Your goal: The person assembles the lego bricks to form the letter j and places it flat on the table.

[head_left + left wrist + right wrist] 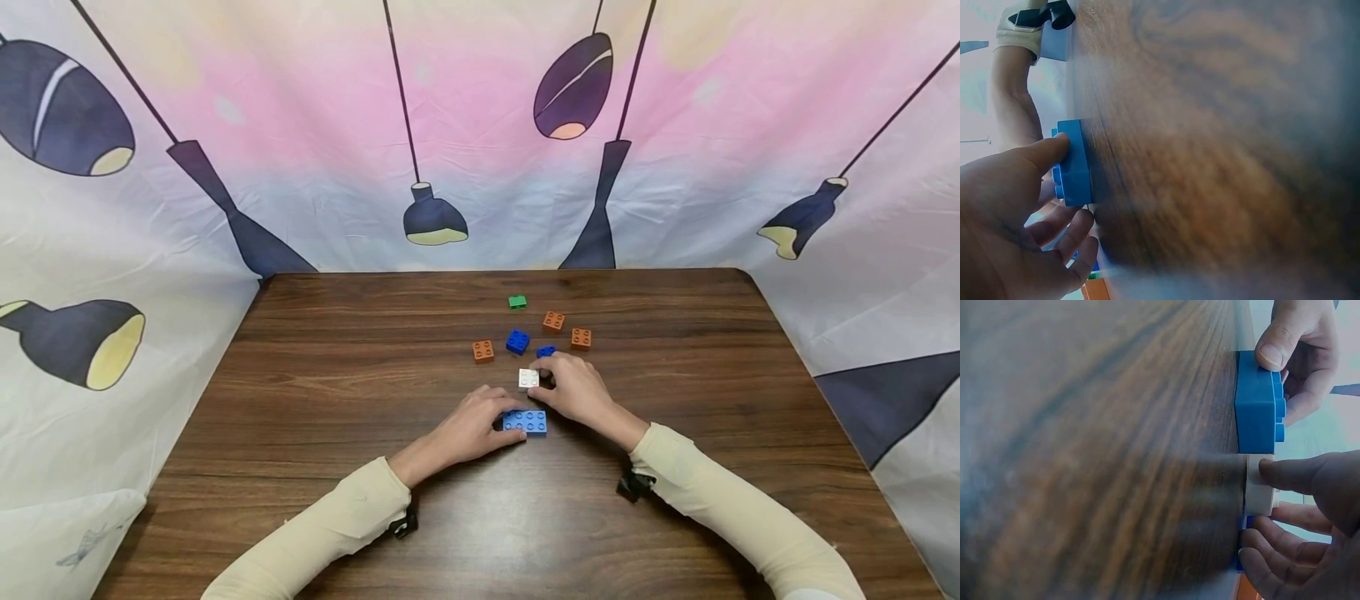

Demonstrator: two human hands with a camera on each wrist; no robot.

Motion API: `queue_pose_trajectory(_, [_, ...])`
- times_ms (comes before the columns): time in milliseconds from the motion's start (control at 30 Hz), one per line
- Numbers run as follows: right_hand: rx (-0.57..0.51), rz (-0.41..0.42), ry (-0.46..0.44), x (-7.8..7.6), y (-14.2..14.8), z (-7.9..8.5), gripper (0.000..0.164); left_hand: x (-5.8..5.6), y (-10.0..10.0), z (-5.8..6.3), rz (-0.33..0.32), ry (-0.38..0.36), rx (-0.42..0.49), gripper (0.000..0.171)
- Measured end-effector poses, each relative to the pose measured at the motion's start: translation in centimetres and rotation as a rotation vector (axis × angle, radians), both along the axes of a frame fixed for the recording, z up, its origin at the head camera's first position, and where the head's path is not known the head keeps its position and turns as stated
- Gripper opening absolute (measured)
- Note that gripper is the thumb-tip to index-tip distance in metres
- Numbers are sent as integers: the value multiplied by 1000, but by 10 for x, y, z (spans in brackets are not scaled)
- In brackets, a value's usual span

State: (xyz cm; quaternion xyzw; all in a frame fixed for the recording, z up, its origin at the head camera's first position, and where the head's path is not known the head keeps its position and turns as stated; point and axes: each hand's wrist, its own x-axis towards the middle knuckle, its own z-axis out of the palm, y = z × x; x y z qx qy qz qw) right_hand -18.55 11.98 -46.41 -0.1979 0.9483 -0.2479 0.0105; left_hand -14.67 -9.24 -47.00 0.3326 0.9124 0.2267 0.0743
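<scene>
My left hand (pixel 471 423) grips the left end of a light blue eight-stud toy brick (pixel 536 422) lying studs-up on the table. Its thumb presses the near side, as the left wrist view shows, with the fingers around the far side. Just beyond that, my right hand (pixel 576 388) pinches a white four-stud brick (pixel 527 378) between thumb and fingers. The white brick (pixel 1259 487) sits on the tabletop, apart from the light blue one in the head view. Right beside the right fingertips is a small dark blue brick (pixel 545 352), partly hidden by that hand.
Farther back on the wooden table (pixel 337 358) lie a dark blue four-stud brick (pixel 517 342), a green brick (pixel 517 302) and three orange bricks, one left (pixel 483 351), the others right (pixel 553 321). Printed cloth (pixel 495 167) hangs behind the table and along its sides.
</scene>
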Motion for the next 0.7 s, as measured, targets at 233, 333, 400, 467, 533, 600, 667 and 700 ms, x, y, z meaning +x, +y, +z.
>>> queue_pose_trajectory(233, [-20, 3, 17, 1, 1, 0, 31, -1, 0, 0, -6, -9, 3, 42])
queue_pose_trajectory(333, [-39, 3, 22, 2, 2, 2, 32, -2, -1, 0, -12, -5, 18, 41])
queue_pose_trajectory(400, [-51, 4, 23, 3, 3, 4, 33, -3, -1, 0, -12, -6, 29, 40])
queue_pose_trajectory(467, [-65, 3, 18, 4, 4, 6, 33, -4, -2, -1, -11, -1, 31, 40])
queue_pose_trajectory(533, [-73, -1, 13, 4, 6, 8, 34, -5, -2, -1, -10, 3, 30, 40])
queue_pose_trajectory(600, [-76, -9, 6, 4, 8, 9, 35, -6, -3, -1, -8, 8, 27, 41])
queue_pose_trajectory(667, [-76, -17, 0, 4, 10, 11, 37, -7, -3, -1, -5, 6, 23, 42])
queue_pose_trajectory(700, [-78, -22, -2, 4, 10, 11, 38, -7, -3, -1, -4, 7, 24, 42])
